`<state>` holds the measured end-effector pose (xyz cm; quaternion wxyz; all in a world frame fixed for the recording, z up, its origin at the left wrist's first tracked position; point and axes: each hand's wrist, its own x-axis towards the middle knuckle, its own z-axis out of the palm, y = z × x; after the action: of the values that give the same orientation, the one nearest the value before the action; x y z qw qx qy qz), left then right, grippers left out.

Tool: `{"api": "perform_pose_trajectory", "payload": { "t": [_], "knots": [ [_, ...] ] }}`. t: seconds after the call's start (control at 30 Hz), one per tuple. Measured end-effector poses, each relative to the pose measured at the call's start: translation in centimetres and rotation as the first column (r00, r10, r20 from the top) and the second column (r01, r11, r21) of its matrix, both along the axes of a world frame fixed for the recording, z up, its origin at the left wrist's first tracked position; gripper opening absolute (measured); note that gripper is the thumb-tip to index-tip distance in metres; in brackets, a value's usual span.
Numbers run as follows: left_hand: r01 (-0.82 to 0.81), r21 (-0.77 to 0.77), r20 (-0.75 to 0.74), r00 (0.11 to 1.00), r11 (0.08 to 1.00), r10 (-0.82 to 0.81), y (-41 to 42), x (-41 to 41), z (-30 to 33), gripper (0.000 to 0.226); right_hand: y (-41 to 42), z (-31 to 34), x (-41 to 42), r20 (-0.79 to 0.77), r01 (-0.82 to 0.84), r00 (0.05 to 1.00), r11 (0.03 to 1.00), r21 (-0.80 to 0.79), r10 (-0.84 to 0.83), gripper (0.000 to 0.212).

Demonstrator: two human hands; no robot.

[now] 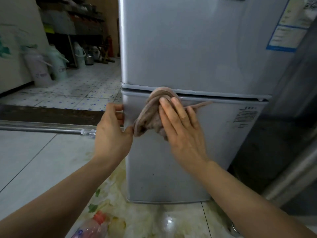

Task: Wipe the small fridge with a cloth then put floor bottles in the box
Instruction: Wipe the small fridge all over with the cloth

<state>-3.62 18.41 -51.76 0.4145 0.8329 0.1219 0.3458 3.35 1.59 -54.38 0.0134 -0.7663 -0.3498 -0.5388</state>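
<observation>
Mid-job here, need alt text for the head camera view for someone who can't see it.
The right hand presses a bunched brown cloth flat against the lower door of a small grey fridge, just under the seam between its two doors. The left hand grips the door's left edge. A plastic bottle lies on the floor below.

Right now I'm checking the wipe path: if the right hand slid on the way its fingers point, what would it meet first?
Probably the seam between the fridge doors; the right hand presses the cloth just below it.
</observation>
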Motion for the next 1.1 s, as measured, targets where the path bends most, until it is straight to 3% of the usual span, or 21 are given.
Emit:
{"api": "perform_pose_trajectory", "payload": {
  "t": [0.07,0.23,0.37,0.47,0.6,0.7,0.83,0.97,1.03,1.1],
  "knots": [
    [-0.025,0.002,0.019,1.000,1.000,0.025,0.0,0.2,-0.2,0.040,0.7,-0.2,0.0,0.014,-0.055,0.998,0.998,0.032,0.054,0.048],
    [-0.036,0.048,0.018,0.999,0.998,0.035,0.6,0.5,-0.7,0.036,-3.7,-1.1,1.8,0.067,-0.117,0.990,0.988,-0.096,0.124,0.048],
    [-0.043,0.048,0.022,0.999,0.998,0.042,0.8,0.7,-0.9,0.032,-11.6,-2.0,3.1,0.001,0.153,0.988,0.983,0.100,-0.154,0.048],
    [-0.047,0.032,0.025,0.999,0.998,0.046,0.8,0.7,-1.1,0.033,-13.9,-2.3,2.7,-0.139,0.335,0.941,0.911,0.241,-0.309,0.048],
    [-0.058,0.085,0.025,0.998,0.995,0.056,1.1,0.4,-1.9,0.032,-13.4,-1.6,1.7,-0.315,0.485,0.870,0.778,0.399,-0.380,0.046],
    [-0.051,0.123,-0.053,0.997,0.991,0.058,1.5,0.1,-3.4,0.033,-13.3,-0.3,1.6,-0.411,0.453,0.879,0.694,0.560,-0.242,0.040],
    [-0.060,0.171,-0.096,0.992,0.983,0.077,1.4,0.3,-5.6,0.032,-12.4,0.6,2.2,-0.405,0.352,0.910,0.670,0.654,-0.083,0.061],
    [-0.079,0.136,-0.097,0.991,0.988,0.092,1.5,0.8,-6.4,0.029,-11.5,-3.4,2.2,-0.390,0.323,0.918,0.721,0.614,-0.079,0.056],
    [-0.063,0.117,-0.114,0.991,0.991,0.077,1.6,0.8,-6.4,0.029,-11.2,-7.7,1.0,-0.542,0.432,0.833,0.747,0.505,-0.116,0.061],
    [-0.052,0.114,-0.100,0.993,0.992,0.064,1.5,0.7,-6.3,0.028,-11.1,-11.9,-0.8,-0.712,0.531,0.682,0.784,0.321,-0.169,0.067]
  ]
}}
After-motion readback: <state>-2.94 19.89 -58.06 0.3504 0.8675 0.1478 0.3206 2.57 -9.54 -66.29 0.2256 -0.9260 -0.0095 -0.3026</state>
